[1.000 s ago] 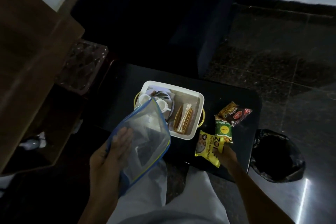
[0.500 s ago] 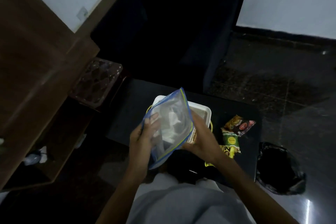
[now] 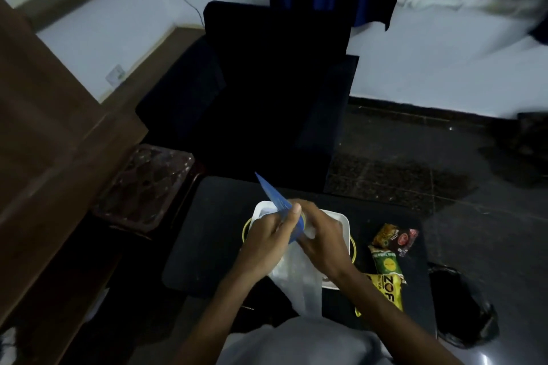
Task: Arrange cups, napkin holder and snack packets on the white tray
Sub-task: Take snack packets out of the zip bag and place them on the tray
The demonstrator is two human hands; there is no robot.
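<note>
Step in hand: it looks like the zip bag (image 3: pixel 299 275) is being opened above the white tray (image 3: pixel 341 218).
Left hand (image 3: pixel 267 246): fingers curled, pinching the bag's blue seal strip.
Right hand (image 3: pixel 323 243): fingers closed round the bag's mouth, just beside the left hand.
Doing it well: I'd peel the two lips apart evenly, keeping the bag's belly low over the tray so nothing tips out.
Bag: thin, clear, crinkly plastic; the stiff blue strip sticks up in a point, and the limp body hangs toward the person's lap.
Tray: smooth, white, rectangular with rounded corners and yellow handles, on the black table (image 3: pixel 207 231).
Cups, napkin holder: hidden under the hands and bag.
Snacks: a dark red packet (image 3: pixel 394 238), a green packet (image 3: pixel 387 261) and a yellow packet (image 3: pixel 385 290), all glossy foil, lie on the table to the right of the tray, not yet on it.
</note>
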